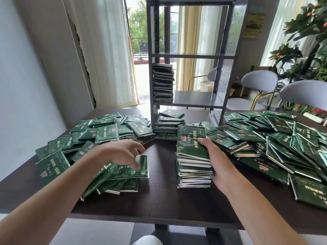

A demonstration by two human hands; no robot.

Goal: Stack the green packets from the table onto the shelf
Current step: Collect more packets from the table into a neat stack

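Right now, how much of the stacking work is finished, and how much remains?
Done: one column of packets stands at the left end of a shelf. In hand: the right hand grips a tall pile on the table; the left hand pinches a loose packet. Left: most of it, since heaps cover both sides of the table.

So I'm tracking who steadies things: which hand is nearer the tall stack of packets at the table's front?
Right. The right hand grips the tall stack by its side; the left hand is apart, on a loose packet.
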